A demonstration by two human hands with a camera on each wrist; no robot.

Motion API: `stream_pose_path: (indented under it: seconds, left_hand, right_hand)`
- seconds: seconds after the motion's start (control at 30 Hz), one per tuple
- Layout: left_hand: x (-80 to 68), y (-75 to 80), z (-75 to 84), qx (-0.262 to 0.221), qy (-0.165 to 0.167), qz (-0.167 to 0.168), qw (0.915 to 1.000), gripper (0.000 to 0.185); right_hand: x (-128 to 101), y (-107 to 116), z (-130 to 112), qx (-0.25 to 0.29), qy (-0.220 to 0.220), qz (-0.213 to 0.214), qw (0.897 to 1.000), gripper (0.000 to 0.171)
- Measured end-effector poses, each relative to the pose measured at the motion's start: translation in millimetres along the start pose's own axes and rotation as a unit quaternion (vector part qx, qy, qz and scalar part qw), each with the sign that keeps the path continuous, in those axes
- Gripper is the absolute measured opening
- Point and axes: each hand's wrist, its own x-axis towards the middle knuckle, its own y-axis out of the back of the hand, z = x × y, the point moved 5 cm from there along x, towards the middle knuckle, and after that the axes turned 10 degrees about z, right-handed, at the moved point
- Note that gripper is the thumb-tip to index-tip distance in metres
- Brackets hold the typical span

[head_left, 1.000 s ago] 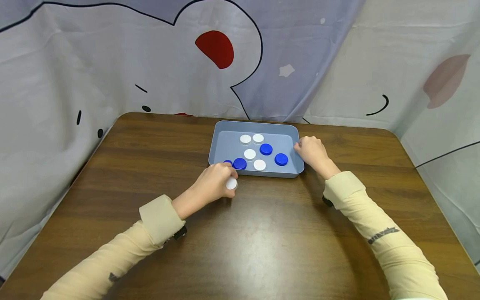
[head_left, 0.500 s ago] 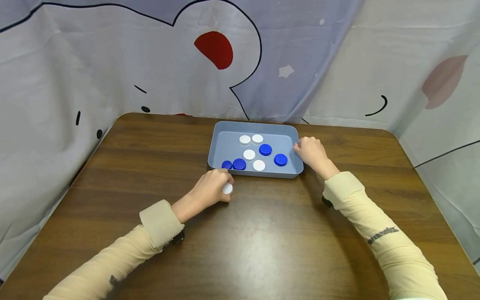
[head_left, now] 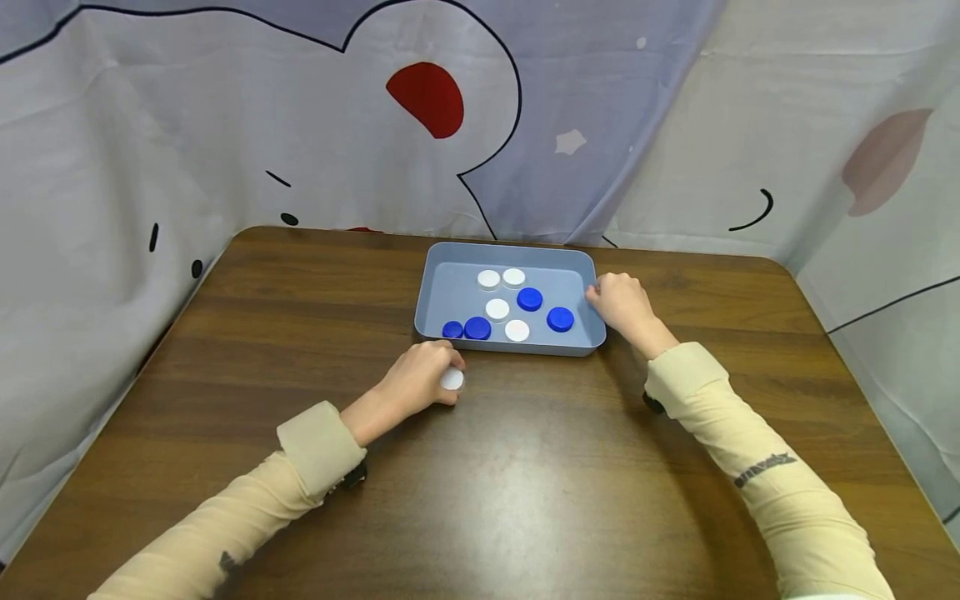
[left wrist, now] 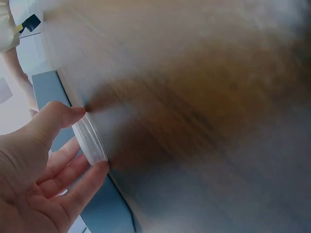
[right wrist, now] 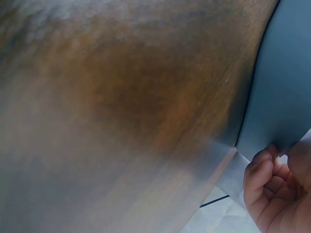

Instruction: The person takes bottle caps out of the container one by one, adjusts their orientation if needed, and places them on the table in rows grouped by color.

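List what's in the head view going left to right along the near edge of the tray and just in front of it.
Left hand → white cap it pinches → small blue cap → larger blue cap → white cap in the tray → blue cap → right hand at the gray tray's right rim.

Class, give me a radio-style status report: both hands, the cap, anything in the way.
Left hand pinches white cap at the table, outside the tray. Right hand grips tray rim. Nothing lies around the cap.
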Motion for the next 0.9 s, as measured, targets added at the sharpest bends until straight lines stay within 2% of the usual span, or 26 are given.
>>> stream_pose_path:
  seconds: [0.2, 0.67, 0.9]
  left_hand:
    - [0.0, 0.3, -1.4, -0.008, 0.001, -0.012, 0.9999, 0.032]
    - [-0.1, 2.2, -3.1, -0.016, -0.022, -0.029, 0.9992, 0.035]
    - [1.3, 7.6, -1.2, -0.002, -0.023, -0.023, 0.9995, 0.038]
  right_hand:
    - [0.1, -0.4, -0.2, 0.0, -0.005, -0.001, 1.0, 0.041]
    - [0.6, 0.1, -0.5, -0.003, -0.001, -0.002, 1.0, 0.04]
    - [0.5, 0.9, -0.8, -0.004, -0.004, -0.004, 1.0, 0.038]
